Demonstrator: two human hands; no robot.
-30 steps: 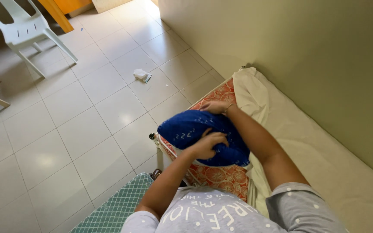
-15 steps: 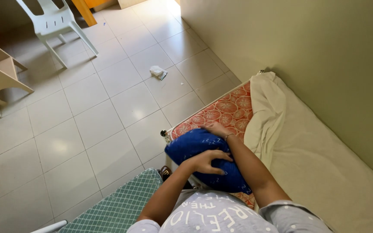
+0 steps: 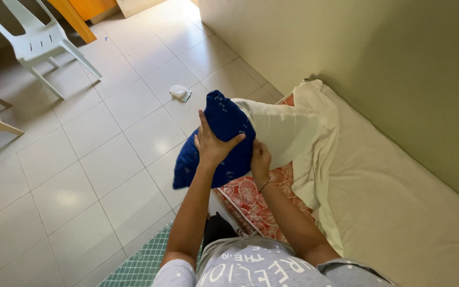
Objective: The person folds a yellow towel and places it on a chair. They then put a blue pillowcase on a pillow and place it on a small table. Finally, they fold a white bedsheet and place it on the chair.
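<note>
Keep your left hand [image 3: 212,144] spread flat on the dark blue fabric pillowcase [image 3: 216,141], held up over the bed's edge, while your right hand [image 3: 260,160] grips its hem against the cream pillow [image 3: 282,130]. Pale tiled floor [image 3: 81,159], white plastic chair [image 3: 33,40], cream-sheeted mattress [image 3: 399,212], green wall [image 3: 373,48].

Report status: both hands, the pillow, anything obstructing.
Left hand flat on blue pillowcase. Right hand grips its edge by white pillow. Nothing obstructing.
</note>
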